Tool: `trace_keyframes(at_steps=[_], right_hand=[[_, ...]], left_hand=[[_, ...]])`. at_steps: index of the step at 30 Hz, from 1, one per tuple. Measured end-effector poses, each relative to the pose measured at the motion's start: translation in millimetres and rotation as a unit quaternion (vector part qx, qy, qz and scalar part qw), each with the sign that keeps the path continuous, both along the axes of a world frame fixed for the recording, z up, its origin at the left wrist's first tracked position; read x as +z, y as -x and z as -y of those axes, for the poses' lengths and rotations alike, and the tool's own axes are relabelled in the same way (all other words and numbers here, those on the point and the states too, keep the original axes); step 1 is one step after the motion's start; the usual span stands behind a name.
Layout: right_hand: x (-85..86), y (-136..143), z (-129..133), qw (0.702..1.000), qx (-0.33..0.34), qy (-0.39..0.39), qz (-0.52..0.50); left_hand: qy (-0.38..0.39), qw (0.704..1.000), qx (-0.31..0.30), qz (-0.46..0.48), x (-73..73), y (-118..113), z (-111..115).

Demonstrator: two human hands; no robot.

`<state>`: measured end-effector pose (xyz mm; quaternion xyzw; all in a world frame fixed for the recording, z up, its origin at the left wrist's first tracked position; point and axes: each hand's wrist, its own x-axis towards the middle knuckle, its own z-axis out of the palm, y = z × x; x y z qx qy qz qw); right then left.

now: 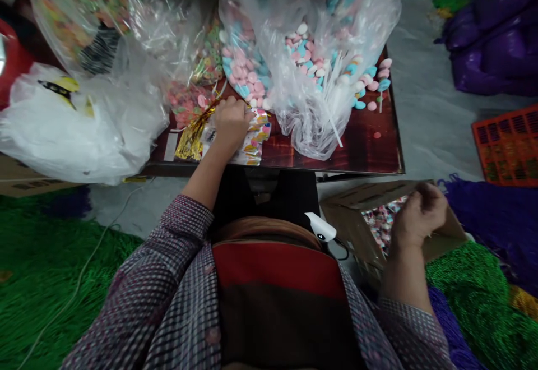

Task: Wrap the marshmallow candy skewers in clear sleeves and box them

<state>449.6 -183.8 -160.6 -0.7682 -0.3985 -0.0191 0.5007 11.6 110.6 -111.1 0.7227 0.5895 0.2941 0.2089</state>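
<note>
On the dark red table (370, 151), my left hand (231, 123) rests over a stack of small printed wrappers (254, 146); its fingertips are partly hidden, and what they grip cannot be made out. Beside it lies a bundle of gold foil ties (191, 141). My right hand (422, 213) hangs above the right side of a cardboard box (348, 204) holding many wrapped candies (380, 224). That hand is blurred, its fingers curled, and nothing is plainly visible in it.
Clear bags of pink, blue and white candies (247, 70) stand behind the wrappers. A white plastic bag (79, 129) covers the table's left end. Loose candies and a candy stick (383, 84) lie at the right. An orange crate (510, 146) and green tinsel (474, 297) are on the floor.
</note>
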Motion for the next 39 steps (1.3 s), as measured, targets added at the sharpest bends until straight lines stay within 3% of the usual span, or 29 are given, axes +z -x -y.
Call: trace_keyframes(at_steps=[2,6,9,15,18,22,29,35,39], right_hand=[[4.5,32.5,-20.3,1.0,-0.017,-0.019,0.018],[24.3,97.2,-49.7,0.997,0.061,-0.035,-0.015],[40.9,126.6,-62.3,0.996,0.059,-0.062,-0.018],[54.7,127.6,-61.8,0.992,0.04,-0.116,-0.001],[57.0,130.5,-62.0,0.991,0.038,-0.127,-0.025],[66.2,148.9,-71.3,0.985,0.084,-0.145,-0.038],[88.0,176.0,-86.4,0.975,0.151,-0.155,-0.057],[79.9,189.3,-87.9,0.96,0.208,-0.17,-0.082],[75.1,200.0,-84.7,0.953,0.255,-0.136,-0.092]], left_hand=[[0.008,1.0,0.001,-0.005,-1.0,-0.5,-4.2],[-0.035,0.999,0.012,-0.008,-8.8,-3.0,-9.9],[-0.069,0.997,0.032,-0.033,-11.9,-6.3,-10.1],[-0.09,0.993,0.047,-0.058,-1.5,-7.9,0.4],[-0.046,0.995,0.04,-0.078,7.3,-11.3,0.1],[-0.003,0.994,0.032,-0.104,15.9,-16.9,-6.5],[-0.038,0.999,0.024,0.005,3.5,2.4,-5.4],[-0.026,0.997,0.037,-0.061,2.6,2.6,-8.3],[-0.035,0.996,0.05,-0.065,4.4,1.0,-10.4]])
